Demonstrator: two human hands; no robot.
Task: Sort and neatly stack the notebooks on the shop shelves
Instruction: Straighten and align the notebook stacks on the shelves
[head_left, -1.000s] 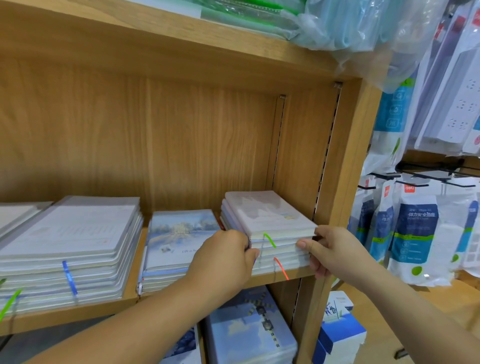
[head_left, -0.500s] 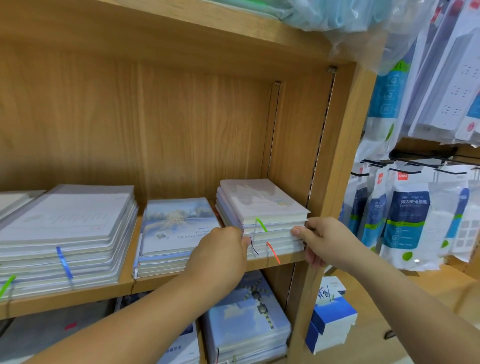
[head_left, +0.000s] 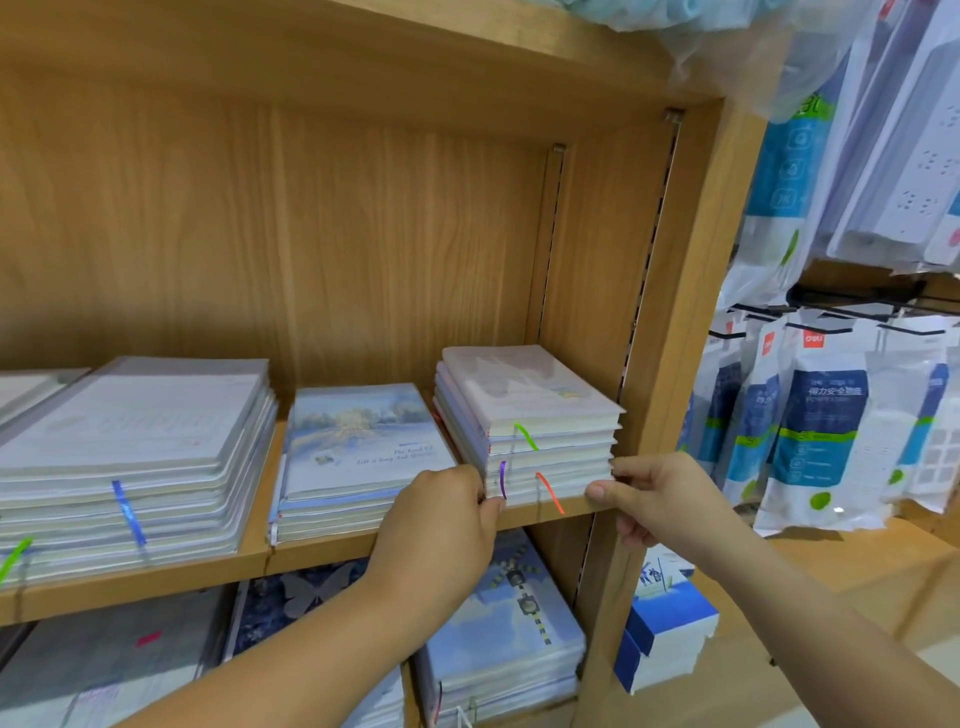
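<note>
Grip of left hand and right hand stays pinched on notebook stack; purple ribbon uncovered.

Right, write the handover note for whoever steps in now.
Left hand grips the front left corner of the right stack; right hand grips its front right corner. That stack sits on the shelf by the side wall, upper notebooks slightly staggered. Middle stack and left stack lie flat beside it, the left one uneven. Done: notebooks sit in separate stacks. To do: square the right stack, then the left.
</note>
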